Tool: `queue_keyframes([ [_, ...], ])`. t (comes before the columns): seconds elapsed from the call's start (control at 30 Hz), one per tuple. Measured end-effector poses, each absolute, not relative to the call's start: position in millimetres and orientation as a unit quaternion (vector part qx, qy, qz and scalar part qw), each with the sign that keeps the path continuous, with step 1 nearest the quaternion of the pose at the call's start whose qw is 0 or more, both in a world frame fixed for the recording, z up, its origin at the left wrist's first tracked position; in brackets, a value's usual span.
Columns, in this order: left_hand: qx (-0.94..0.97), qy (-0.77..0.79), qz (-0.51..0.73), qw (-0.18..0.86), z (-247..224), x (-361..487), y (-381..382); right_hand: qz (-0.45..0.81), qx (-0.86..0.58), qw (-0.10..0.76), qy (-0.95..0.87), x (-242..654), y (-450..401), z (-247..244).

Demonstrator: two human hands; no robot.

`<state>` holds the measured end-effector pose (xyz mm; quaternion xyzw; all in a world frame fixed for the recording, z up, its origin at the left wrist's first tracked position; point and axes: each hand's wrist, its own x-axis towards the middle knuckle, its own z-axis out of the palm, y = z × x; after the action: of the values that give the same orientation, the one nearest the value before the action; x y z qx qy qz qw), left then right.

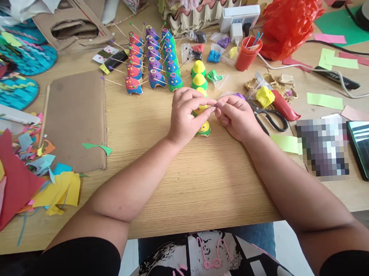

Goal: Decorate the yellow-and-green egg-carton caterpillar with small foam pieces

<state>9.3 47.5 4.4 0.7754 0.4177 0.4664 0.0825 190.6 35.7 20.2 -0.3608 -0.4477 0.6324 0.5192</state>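
My left hand (187,115) and my right hand (239,116) meet fingertip to fingertip, both pinching a tiny purple bit (214,105) that looks like clay. Just behind and under the fingers runs a row of yellow-and-green clay-covered egg-carton caterpillars (199,83), and the nearest segment (203,129) has a small smiling face. My hands partly hide this row. To its left stand three more caterpillars with stick antennae: a red-and-blue one (133,83), a purple one (156,78) and a blue-and-green one (174,79). Purple clay (238,96) shows beyond my right hand.
Black-handled scissors (277,120) lie right of my right hand, near yellow clay (265,96) and a red cutter (285,106). Behind are a red cup (248,54) of sticks and bagged clay (215,55). Cardboard (75,119) and paper scraps (58,191) lie left, a phone (367,151) right.
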Motion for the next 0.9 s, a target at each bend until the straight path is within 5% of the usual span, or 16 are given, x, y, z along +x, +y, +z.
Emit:
queue_keyframes([
  [0.9,0.771,0.415,0.476,0.079,3.4,7.5,48.8,0.625,-0.367,0.510,-0.463,192.0,35.5,17.8],
])
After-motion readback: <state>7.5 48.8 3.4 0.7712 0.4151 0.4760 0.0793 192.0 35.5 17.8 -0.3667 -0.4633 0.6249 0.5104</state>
